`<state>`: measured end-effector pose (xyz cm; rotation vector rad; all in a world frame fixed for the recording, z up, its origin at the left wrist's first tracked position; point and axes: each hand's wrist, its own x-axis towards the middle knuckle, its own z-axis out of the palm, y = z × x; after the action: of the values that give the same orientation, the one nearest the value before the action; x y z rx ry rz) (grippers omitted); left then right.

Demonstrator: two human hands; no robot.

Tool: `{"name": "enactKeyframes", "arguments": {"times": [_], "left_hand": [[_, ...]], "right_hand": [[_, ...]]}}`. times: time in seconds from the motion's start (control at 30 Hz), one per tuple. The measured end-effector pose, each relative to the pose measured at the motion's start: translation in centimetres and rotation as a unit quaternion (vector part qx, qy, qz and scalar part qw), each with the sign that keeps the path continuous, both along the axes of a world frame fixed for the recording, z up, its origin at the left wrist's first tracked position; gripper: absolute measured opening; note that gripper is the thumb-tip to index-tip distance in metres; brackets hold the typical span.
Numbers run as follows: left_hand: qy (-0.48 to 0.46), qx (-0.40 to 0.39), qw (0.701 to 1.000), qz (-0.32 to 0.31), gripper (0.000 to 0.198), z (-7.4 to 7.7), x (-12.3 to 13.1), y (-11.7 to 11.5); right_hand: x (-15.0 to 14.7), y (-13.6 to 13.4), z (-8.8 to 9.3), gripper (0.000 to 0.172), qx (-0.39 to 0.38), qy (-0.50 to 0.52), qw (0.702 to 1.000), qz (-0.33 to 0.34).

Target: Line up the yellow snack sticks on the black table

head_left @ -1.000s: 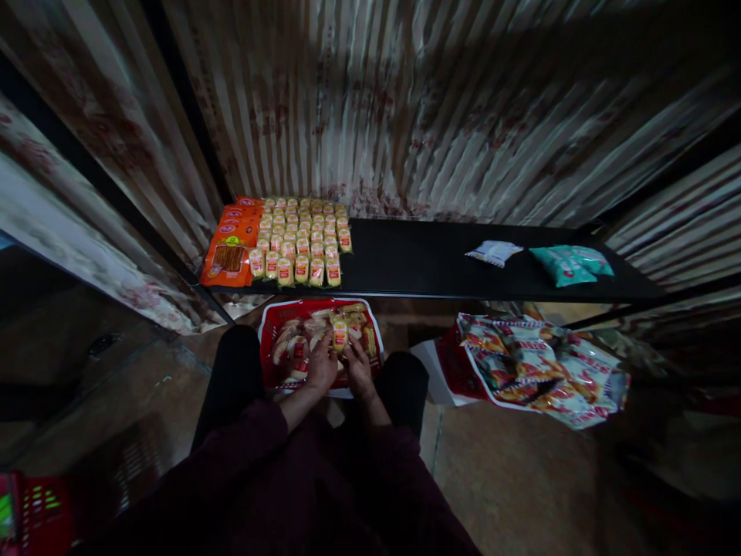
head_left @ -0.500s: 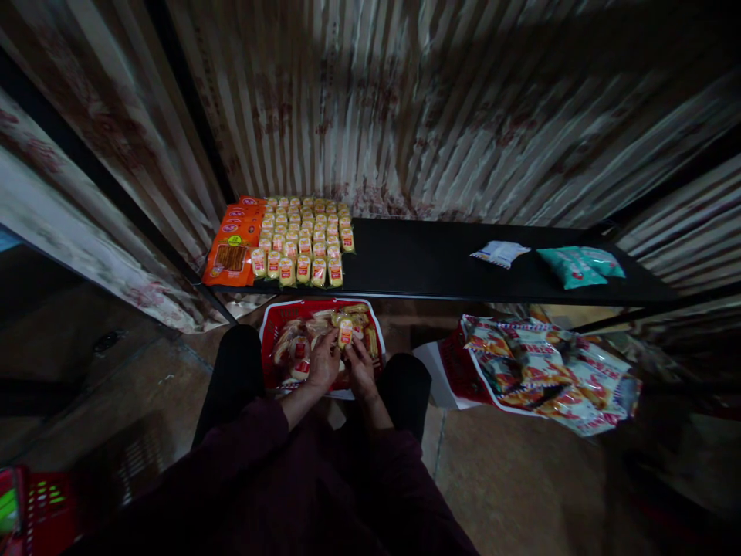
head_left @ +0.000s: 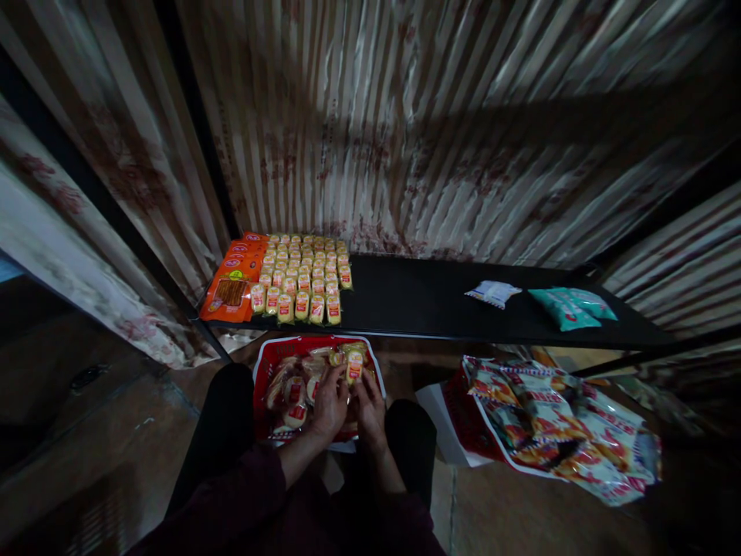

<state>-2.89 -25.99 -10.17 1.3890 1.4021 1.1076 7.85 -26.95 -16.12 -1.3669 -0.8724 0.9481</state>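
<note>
A small yellow wrapped snack cake with a red and white label is held upright over the basket. My right hand grips its lower right edge with closed fingers. Against its left side, my left hand has its fingers curled and closed on the same cake. Below them is a red basket with a white rim, holding more wrapped cakes. On the black shelf just ahead, similar yellow cakes stand in close rows. Orange snack packets overlap along their left side.
A white packet and teal packets lie on the shelf's right part. Beside my right knee, a second red basket overflows with white and red snack bags. Metal posts and a pleated curtain enclose the shelf.
The view has tilted up, so the shelf and baskets sit lower in the picture. Both hands still hold the cake, which has shifted slightly right over the basket.
</note>
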Motion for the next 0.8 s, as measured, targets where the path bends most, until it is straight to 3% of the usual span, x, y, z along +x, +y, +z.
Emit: {"name": "enactKeyframes", "arguments": {"times": [0.17,0.47,0.63,0.8], "left_hand": [[0.033,0.036,0.999,0.003,0.038,1.3,0.8,1.6],[0.051,0.063,0.997,-0.017,0.044,3.6,1.8,4.6],[0.064,0.047,0.997,-0.02,0.046,4.4,2.5,6.1],[0.066,0.053,0.996,-0.019,0.045,5.3,3.4,8.2]], "right_hand": [[0.1,1.9,2.0,0.058,-0.019,0.033,0.998,-0.042],[0.3,4.8,6.6,0.051,0.016,0.024,0.999,-0.042],[1.1,6.9,7.5,0.047,0.02,-0.005,0.998,-0.063],[1.9,9.8,7.7,0.046,0.042,-0.02,0.998,-0.043]]}}
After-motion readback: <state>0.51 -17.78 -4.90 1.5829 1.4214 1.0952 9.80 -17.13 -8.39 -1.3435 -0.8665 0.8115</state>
